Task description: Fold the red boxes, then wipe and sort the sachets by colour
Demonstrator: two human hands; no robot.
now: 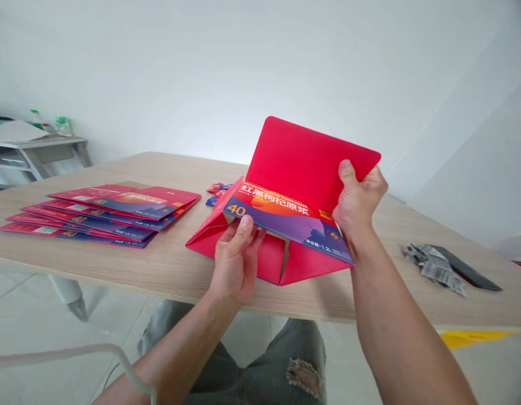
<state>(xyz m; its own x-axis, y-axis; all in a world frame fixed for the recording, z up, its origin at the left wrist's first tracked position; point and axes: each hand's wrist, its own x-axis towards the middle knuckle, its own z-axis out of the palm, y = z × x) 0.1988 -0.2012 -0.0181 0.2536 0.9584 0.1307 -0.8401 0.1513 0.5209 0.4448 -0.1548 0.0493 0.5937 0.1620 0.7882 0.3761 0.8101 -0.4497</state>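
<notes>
Both bare forearms are reaching forward. The left hand (237, 259) is pinching with fingers pointing up; the right hand (359, 205) is gripping higher, fingers curled, thumb pointing upward.

Pretty bright, soft daylight all over, washing the white wall (260, 56) almost flat. Only faint shadows under the red carton (294, 191) on the bench (167, 264). Centre is sharp, but the wide lens bends the edges and the far-left shelf (32, 152) goes soft.

The wooden table (167, 270) bore a fanned stack of flat red cartons (104, 214) at left, a half-folded red carton (302, 169) near its front edge, small packets (216, 191) behind that, and silver wrappers (437, 269) touching a dark slab (471, 269) at right.
</notes>
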